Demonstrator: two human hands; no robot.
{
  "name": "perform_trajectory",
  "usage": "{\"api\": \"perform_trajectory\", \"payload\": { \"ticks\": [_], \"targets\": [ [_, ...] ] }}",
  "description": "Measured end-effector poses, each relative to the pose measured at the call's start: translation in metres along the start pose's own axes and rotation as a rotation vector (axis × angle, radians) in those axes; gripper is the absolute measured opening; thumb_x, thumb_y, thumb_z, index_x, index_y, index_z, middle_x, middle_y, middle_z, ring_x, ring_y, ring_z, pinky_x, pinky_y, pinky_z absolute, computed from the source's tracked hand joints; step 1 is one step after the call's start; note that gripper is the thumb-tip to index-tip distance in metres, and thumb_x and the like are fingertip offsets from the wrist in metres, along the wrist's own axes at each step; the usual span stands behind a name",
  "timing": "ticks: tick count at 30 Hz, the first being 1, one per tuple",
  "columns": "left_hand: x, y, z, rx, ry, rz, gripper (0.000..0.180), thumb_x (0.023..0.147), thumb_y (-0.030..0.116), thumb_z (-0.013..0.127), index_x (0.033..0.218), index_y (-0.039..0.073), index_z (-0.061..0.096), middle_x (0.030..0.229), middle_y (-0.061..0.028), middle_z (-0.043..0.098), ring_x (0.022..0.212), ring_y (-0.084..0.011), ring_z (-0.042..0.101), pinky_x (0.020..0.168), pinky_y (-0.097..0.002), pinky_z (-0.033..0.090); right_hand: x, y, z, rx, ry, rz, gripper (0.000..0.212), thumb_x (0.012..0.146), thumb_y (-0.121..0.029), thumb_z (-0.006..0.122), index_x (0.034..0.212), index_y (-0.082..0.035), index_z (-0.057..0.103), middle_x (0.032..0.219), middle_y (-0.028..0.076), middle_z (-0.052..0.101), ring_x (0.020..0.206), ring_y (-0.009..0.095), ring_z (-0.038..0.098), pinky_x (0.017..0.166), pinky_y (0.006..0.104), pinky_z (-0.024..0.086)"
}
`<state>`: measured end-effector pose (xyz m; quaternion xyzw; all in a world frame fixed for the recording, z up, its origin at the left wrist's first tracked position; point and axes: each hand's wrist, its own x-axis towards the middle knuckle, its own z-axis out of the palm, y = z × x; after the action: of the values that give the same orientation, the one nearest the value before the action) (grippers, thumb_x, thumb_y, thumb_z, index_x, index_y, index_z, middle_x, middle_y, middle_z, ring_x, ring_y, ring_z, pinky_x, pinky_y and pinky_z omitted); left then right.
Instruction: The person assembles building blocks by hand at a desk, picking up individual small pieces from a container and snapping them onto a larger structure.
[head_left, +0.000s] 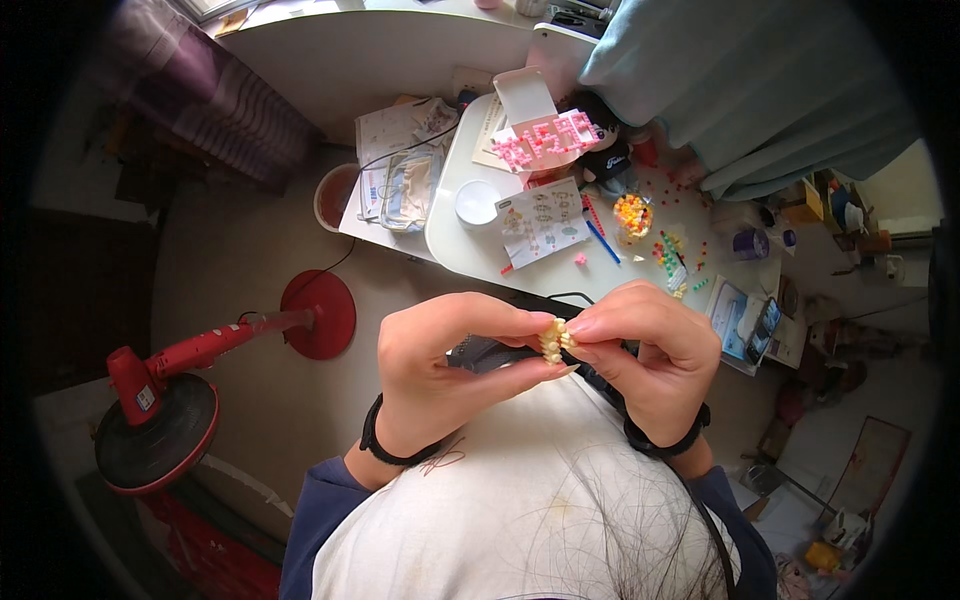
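Between my hands, in front of my chest, is a small cream-coloured cluster of interlocking toy bricks (553, 342) with knobbly edges. My left hand (432, 350) pinches it from the left between thumb and fingers. Thumb and index finger of my right hand (655, 340) are closed at its upper right side. Whether the right fingertips hold a separate loose piece is too small to tell. Beyond the hands, a printed picture sheet (543, 222) lies on the white table (462, 245). A clear bowl of orange and yellow pieces (632, 216) stands to its right.
Loose coloured pieces (672, 258) lie scattered at the table's right. Pink bricks (545, 142) sit on a box behind the sheet, near a doll (604, 155) and a white round tub (478, 203). A phone (765, 327) is at right; a red fan (158, 425) stands left.
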<state>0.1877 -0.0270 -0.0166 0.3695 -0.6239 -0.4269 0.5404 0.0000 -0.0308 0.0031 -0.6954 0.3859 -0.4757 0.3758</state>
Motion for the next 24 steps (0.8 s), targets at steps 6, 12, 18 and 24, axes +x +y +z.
{"api": "perform_trajectory", "payload": {
  "ticks": [6, 12, 18, 24],
  "targets": [
    [-0.002, 0.000, 0.001, 0.022, -0.006, 0.007, 0.032, 0.064, 0.002, 0.084, 0.092, 0.001, 0.069, 0.082, -0.0085, 0.071, 0.073, -0.0151, 0.069, 0.066, -0.0238, 0.055, 0.001, -0.005, -0.002, -0.094, -0.031, -0.083, 0.023, 0.070, 0.006, 0.072, 0.091, -0.001, 0.069, 0.084, 0.010, 0.069, 0.074, 0.022, 0.065, 0.062, 0.0270, 0.050],
    [-0.004, 0.000, 0.002, 0.026, -0.010, 0.011, 0.031, 0.064, 0.002, 0.084, 0.092, 0.001, 0.069, 0.081, -0.0082, 0.071, 0.073, -0.0150, 0.069, 0.066, -0.0236, 0.054, -0.003, -0.009, -0.001, -0.138, -0.019, -0.078, 0.025, 0.069, 0.006, 0.072, 0.092, -0.002, 0.070, 0.084, 0.010, 0.068, 0.075, 0.023, 0.066, 0.063, 0.0283, 0.051],
    [-0.007, -0.002, 0.002, 0.028, 0.003, 0.010, 0.031, 0.064, 0.001, 0.083, 0.092, 0.001, 0.070, 0.082, -0.0086, 0.071, 0.072, -0.0150, 0.069, 0.065, -0.0233, 0.055, -0.004, -0.010, -0.003, -0.302, -0.053, -0.190, 0.026, 0.066, 0.002, 0.070, 0.092, -0.001, 0.070, 0.084, 0.010, 0.067, 0.073, 0.022, 0.065, 0.061, 0.0279, 0.051],
    [-0.010, -0.001, 0.001, 0.039, 0.032, -0.010, 0.029, 0.065, -0.001, 0.082, 0.091, 0.000, 0.070, 0.082, -0.0092, 0.070, 0.072, -0.0149, 0.069, 0.065, -0.0230, 0.055, 0.000, -0.018, -0.003, -0.461, -0.094, -0.290, 0.023, 0.069, -0.003, 0.067, 0.092, 0.000, 0.070, 0.083, 0.009, 0.065, 0.072, 0.021, 0.065, 0.060, 0.0265, 0.050]
  ]
}}
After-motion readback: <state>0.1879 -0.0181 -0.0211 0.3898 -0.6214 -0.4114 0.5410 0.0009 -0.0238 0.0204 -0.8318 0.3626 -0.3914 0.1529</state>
